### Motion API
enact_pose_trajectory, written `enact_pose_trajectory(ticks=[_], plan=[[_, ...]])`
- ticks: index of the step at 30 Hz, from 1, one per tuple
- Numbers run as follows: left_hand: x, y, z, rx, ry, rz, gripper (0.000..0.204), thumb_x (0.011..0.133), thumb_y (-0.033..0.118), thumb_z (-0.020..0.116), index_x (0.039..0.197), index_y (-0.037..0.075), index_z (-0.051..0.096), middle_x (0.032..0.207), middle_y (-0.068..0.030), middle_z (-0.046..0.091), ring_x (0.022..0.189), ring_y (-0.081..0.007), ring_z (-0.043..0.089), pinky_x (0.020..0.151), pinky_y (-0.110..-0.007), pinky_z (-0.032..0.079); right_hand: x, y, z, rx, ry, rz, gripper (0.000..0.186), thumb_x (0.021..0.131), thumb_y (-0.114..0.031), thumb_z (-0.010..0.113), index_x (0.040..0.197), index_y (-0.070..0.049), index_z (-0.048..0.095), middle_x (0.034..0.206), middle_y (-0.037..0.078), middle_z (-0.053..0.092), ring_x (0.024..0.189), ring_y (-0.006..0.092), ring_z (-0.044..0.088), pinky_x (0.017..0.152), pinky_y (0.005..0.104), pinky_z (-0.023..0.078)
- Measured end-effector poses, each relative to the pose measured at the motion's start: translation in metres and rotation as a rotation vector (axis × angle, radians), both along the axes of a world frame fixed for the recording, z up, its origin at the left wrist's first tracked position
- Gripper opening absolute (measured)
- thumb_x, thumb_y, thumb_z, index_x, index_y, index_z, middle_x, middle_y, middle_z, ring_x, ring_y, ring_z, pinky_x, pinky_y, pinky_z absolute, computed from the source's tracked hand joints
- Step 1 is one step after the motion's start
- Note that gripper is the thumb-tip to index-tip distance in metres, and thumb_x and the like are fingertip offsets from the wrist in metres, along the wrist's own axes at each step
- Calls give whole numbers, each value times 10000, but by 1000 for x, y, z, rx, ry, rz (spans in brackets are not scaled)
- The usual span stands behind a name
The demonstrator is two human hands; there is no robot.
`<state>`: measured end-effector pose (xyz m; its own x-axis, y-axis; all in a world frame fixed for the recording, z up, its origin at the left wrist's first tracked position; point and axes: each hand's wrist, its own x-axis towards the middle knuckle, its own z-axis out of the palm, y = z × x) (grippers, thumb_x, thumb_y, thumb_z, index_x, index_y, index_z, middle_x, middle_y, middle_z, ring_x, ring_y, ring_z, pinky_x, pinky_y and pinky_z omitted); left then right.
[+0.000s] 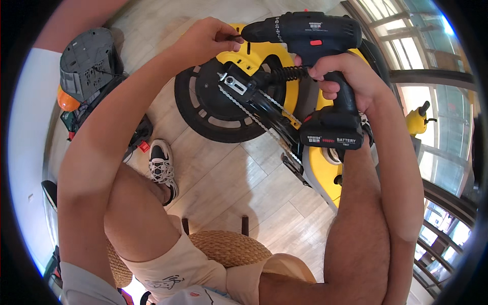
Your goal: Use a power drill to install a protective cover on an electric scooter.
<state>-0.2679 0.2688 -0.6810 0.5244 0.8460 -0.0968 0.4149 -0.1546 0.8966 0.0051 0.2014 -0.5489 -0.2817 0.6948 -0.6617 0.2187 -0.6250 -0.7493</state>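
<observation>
My right hand (351, 76) is wrapped round the handle of a black cordless drill (320, 33), which points left and has its battery at the bottom. At the drill's nose, the fingers of my left hand (213, 39) pinch a small dark bit (234, 37) right against the chuck. Behind and below the drill lies a yellow two-wheeled vehicle (295, 81) with a black rear wheel (213, 107). Its chain (254, 119) hangs along a black swingarm, and a coil spring (290, 74) sits close to my right hand.
At the left are a dark grey plastic cover (89, 63), an orange lamp (67, 100) and other dark parts on the floor. My shoe (161, 168) stands near the wheel. Below me is a woven stool (229, 246). Windows (437, 132) line the right side.
</observation>
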Motion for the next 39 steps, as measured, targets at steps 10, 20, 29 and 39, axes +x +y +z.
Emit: enact_pose_trajectory(ticks=[10, 20, 29, 39], plan=[[-55, -13, 20, 261, 207, -50, 229, 932, 174, 637, 985, -43, 686, 813, -110, 696, 762, -149, 663, 719, -297, 507, -45, -5, -3, -63, 63, -9, 279, 759, -47, 612, 1035, -3, 623, 660, -14, 530, 447, 45, 415, 441, 217, 348], [-96, -24, 27, 637, 393, 64, 220, 957, 200, 561, 1111, 48, 603, 859, -96, 699, 811, -283, 667, 715, -387, 512, -76, -7, 3, -102, 252, -54, 333, 789, -72, 590, 1105, 34, 580, 681, -17, 479, 441, 33, 375, 429, 197, 324], [-122, -65, 18, 541, 481, -55, 200, 979, 250, 511, 1068, 77, 552, 765, -175, 631, 765, -363, 631, 665, -487, 471, -104, -30, -10, -181, 148, -30, 365, 781, -85, 595, 1132, 5, 549, 678, -11, 490, 419, 48, 396, 409, 208, 331], [-212, -97, 19, 605, 614, -93, 166, 956, 206, 509, 1033, 61, 536, 768, -205, 640, 761, -420, 620, 670, -520, 462, -137, -42, 3, -302, 313, -133, 384, 805, -46, 531, 1176, 11, 451, 665, 24, 439, 363, 60, 359, 337, 217, 317]])
